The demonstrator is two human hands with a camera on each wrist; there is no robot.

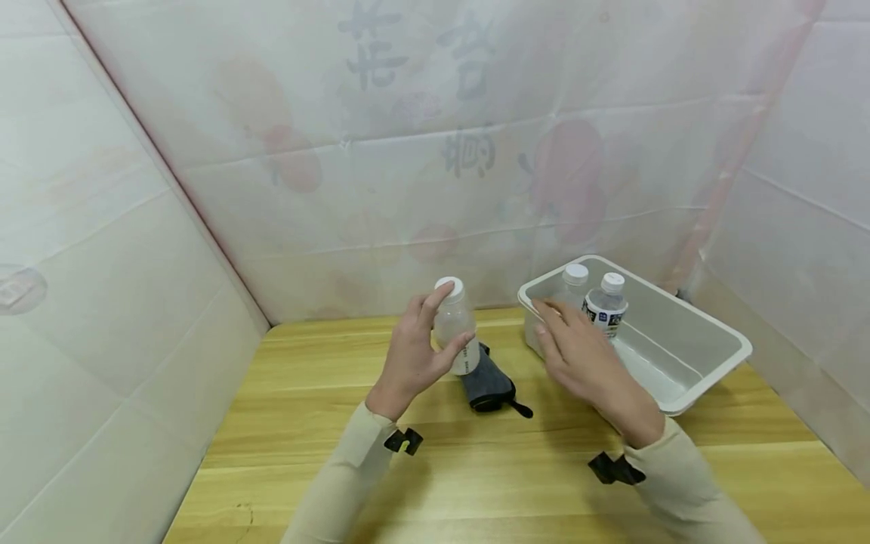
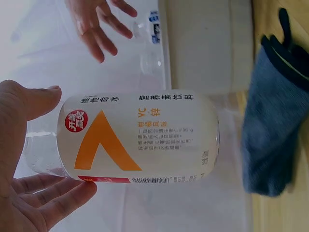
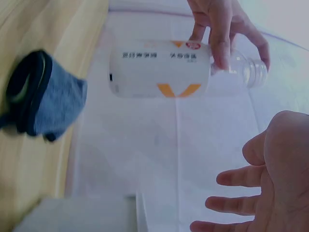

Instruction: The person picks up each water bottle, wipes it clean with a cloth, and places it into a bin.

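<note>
- Wooden table [image 1: 476, 468] fills the lower frame, white sheeting behind it.
- Left hand [image 1: 411, 355], at centre, grips an upright white-labelled bottle [image 1: 454, 325], thumb and fingers wrapped around it.
- Right hand [image 1: 581, 359], right of centre, hovers with fingers spread, holding nothing, over the near rim of a white bin [image 1: 707, 355].
- Two capped bottles [image 1: 605, 306] stand inside the bin.
- Grey cloth [image 1: 485, 381] lies just below the held bottle.

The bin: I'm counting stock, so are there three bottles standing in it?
No, the bin holds only two bottles; a third bottle is in the left hand.
</note>
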